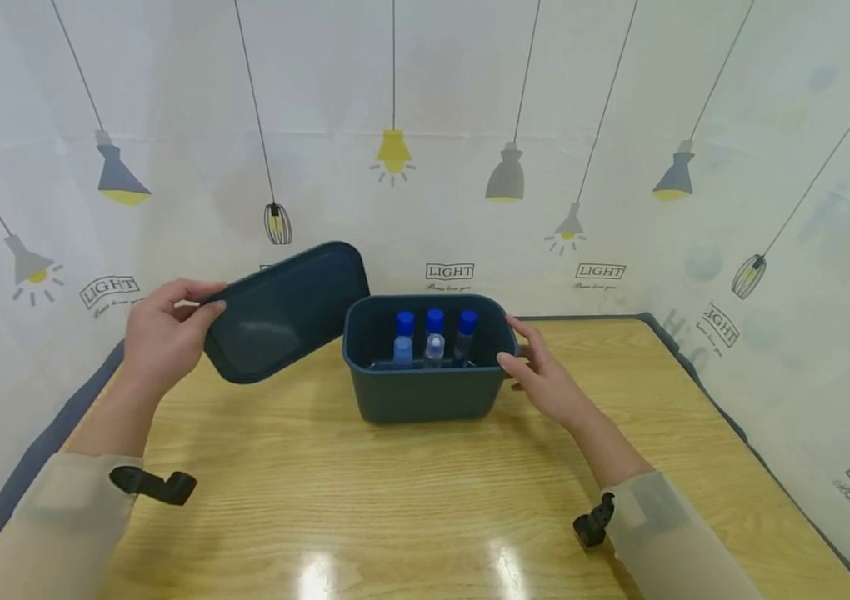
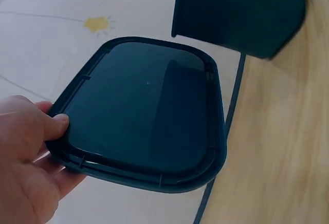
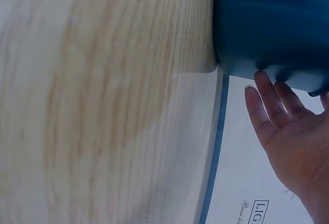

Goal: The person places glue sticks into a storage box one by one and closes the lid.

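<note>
My left hand (image 1: 170, 333) grips one end of a dark teal lid (image 1: 290, 312), thumb on its recessed face and fingers behind. The lid is tilted, raised to the left of a matching storage box (image 1: 425, 396). At the box's right end, my right hand (image 1: 548, 379) holds the rim, thumb over the edge. Its other fingers (image 3: 267, 93) reach against the outer wall in the right wrist view. Inside the uncovered box stand several small bottles (image 1: 435, 321), some with bright blue caps; their lower parts are hidden by the front wall.
The box stands on a wood-grain table (image 1: 425, 500), near its far edge. Behind and at both sides hangs a pale sheet (image 1: 455, 225) printed with lamps and the word LIGHT. A black strap (image 1: 155, 483) is on each sleeved wrist.
</note>
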Demonstrator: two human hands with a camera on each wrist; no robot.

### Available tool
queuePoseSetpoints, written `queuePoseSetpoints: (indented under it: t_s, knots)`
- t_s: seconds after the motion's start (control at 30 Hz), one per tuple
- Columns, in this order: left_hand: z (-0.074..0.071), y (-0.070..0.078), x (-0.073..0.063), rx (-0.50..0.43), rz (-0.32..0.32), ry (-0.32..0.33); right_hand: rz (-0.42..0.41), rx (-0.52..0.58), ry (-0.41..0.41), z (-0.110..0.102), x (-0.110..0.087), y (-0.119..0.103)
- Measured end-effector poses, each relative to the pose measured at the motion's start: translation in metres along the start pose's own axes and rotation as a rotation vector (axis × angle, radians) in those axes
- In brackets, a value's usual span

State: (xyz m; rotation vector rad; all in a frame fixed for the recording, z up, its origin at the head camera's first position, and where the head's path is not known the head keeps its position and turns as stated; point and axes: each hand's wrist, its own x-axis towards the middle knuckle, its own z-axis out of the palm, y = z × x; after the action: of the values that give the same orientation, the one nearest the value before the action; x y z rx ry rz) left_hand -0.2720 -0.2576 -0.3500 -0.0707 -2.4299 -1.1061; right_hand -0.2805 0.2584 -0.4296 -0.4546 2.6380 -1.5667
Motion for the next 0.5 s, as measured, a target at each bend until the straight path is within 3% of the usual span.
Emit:
queuePoseSetpoints:
  t_s: [0.23, 0.5]
  knots:
    - [0.025, 0.032, 0.02, -0.12, 0.074, 0.044, 0.006, -0.003, 0.005, 0.0, 0.0, 0.001]
    - [0.057, 0.054, 0.039, -0.208, 0.154, 0.049, 0.003, -0.006, 0.01, 0.001, 0.001, 0.002]
